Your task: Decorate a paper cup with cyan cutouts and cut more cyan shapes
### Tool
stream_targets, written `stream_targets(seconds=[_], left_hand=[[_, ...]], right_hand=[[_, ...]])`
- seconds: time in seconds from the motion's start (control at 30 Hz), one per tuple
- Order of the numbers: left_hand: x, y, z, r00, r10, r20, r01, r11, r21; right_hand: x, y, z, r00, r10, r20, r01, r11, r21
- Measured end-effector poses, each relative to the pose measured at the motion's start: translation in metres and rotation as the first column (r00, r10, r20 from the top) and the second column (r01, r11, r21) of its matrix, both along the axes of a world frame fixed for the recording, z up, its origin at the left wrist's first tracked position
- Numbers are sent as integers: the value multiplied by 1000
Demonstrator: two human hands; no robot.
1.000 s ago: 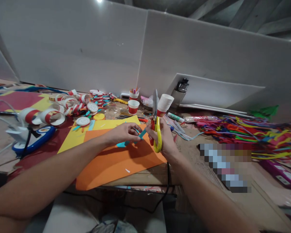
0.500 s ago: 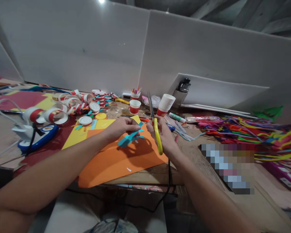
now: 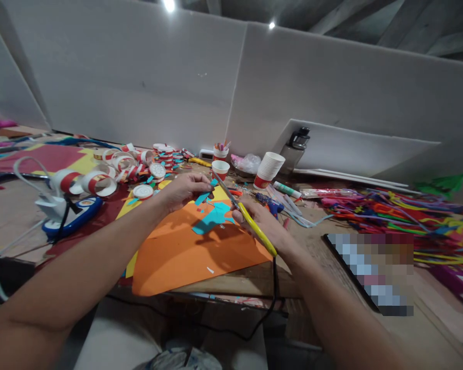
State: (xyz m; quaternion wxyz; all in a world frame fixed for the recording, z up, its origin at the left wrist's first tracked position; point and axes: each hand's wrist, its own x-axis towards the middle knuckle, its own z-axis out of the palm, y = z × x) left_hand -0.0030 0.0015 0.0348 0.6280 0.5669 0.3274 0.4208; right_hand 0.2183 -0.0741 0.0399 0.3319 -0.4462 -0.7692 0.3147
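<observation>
My left hand (image 3: 187,190) pinches a small blue paper piece (image 3: 204,197) above the sheets on the table. My right hand (image 3: 256,218) is closed around yellow-handled scissors (image 3: 257,230), whose blades point up and left toward that piece. I cannot tell whether the blades touch it. Under the hands, a larger blue paper scrap (image 3: 212,220) lies on an orange sheet (image 3: 170,262). A red and white paper cup (image 3: 220,168) stands just behind the scissor tips.
Cut cup rings (image 3: 100,180) and a blue power strip (image 3: 73,216) lie at left. Stacked cups (image 3: 269,169), a dark bottle (image 3: 295,149) and a glue stick (image 3: 287,189) are behind my right hand. Colourful pipe cleaners (image 3: 401,210) and a blurred-out device (image 3: 370,272) are at right.
The scissors have tilted from nearly upright to pointing left, toward my left hand. My left hand has shifted slightly left and up with a small blue piece, and the larger blue scrap now lies below.
</observation>
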Motion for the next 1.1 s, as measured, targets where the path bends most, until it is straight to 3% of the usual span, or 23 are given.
stream_targets(seconds=[0.37,0.67,0.9,1.1], left_hand=[[-1,1,-2,999,-42,-32,43,999,19],[-1,0,-1,997,-57,-48,59,997,43],[-3,0,2,996,-68,-61,71,997,35],[1,-5,-2,980,-138,-143,151,985,85]], right_hand=[[-1,-2,-3,1000,6,4,-6,997,-72],[-5,-6,1,995,-10,-103,-1,995,-103],[-5,-5,-6,993,-94,-75,72,965,-251],[-8,1,-10,939,-202,-278,163,974,-157]])
